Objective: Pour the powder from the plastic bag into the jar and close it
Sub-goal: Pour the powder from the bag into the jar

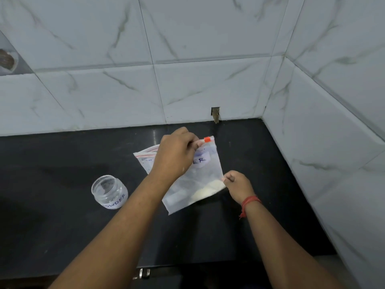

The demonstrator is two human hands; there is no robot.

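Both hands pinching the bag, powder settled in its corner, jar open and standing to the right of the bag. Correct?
One error: the jar stands left of the bag, not right, as the head view shows. Left hand and right hand do pinch the bag; powder sits in its corner.

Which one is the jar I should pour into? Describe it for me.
On the black countertop, look left of the person's left hand and the plastic bag it pinches. The jar stands there alone: small, clear, lidless, with a white label handwritten POWDER.
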